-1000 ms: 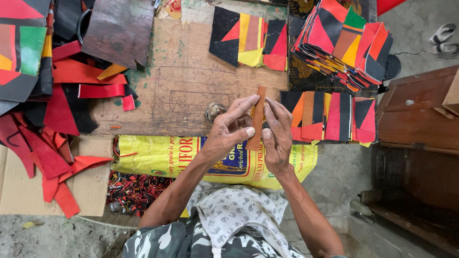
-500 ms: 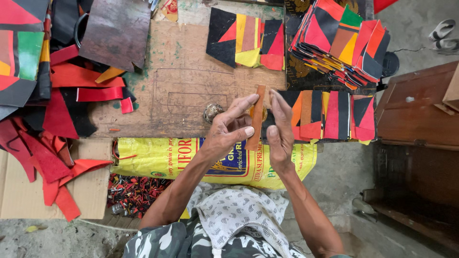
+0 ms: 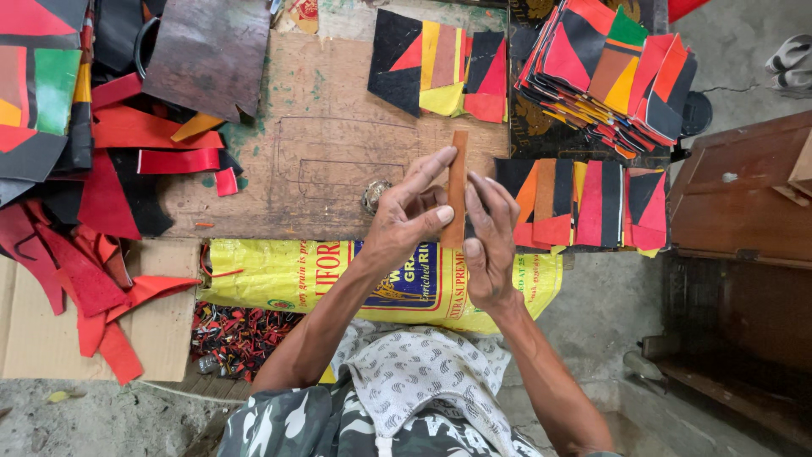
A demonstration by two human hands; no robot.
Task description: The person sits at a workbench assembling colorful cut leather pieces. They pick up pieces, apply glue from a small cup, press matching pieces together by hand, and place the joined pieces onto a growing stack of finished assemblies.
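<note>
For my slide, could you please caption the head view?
Both hands, left and right, hold a narrow brown leather strip above a worn wooden board.

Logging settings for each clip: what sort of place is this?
Likely a small leather-patchwork workshop: worn wooden workboard, stacked multicoloured patchwork panels, red leather offcuts. Both hands, left hand and right hand, hold a narrow brown strip.

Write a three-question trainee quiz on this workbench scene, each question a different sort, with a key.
1. True or false: the brown strip is held by both the left hand and the right hand.
2. What lies under the hands at the wooden board's near edge? A) yellow printed sack B) blue towel C) metal tray
3. Fill in: the loose red strips lie on the person's ___ side.

Key: 1 true; 2 A; 3 left
</note>
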